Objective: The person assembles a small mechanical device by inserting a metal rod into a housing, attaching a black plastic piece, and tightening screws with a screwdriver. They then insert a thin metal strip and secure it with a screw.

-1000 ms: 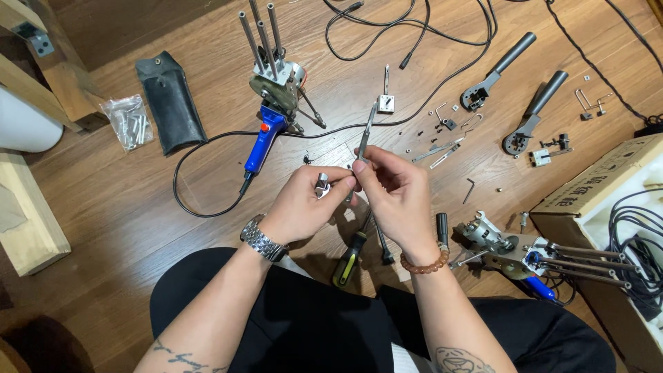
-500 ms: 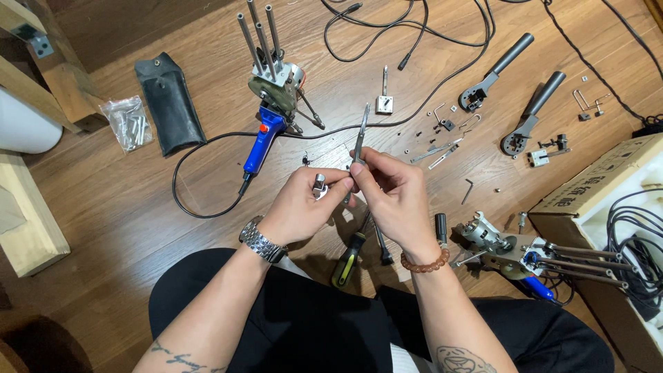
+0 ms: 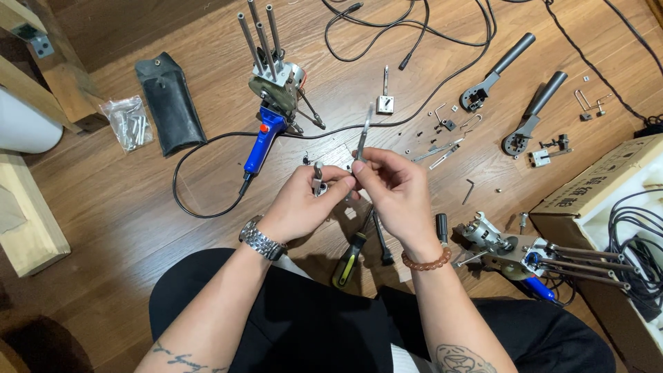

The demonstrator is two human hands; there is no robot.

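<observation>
This looks like a home room turned into a makeshift workshop: a person sits on a wooden laminate floor [image 3: 138, 200] with tools and parts strewn around, among them a blue-handled device [image 3: 266, 135], a screwdriver [image 3: 351, 257], black cables [image 3: 414, 31], a bag of screws [image 3: 128, 122] and an open cardboard box [image 3: 608, 186].

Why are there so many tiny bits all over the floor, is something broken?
Nothing looks broken. Small screws and brackets lie scattered loose on the wooden floor, near two black-handled parts. The left hand pinches a small metal piece, and the right hand holds a thin metal tool.
</observation>
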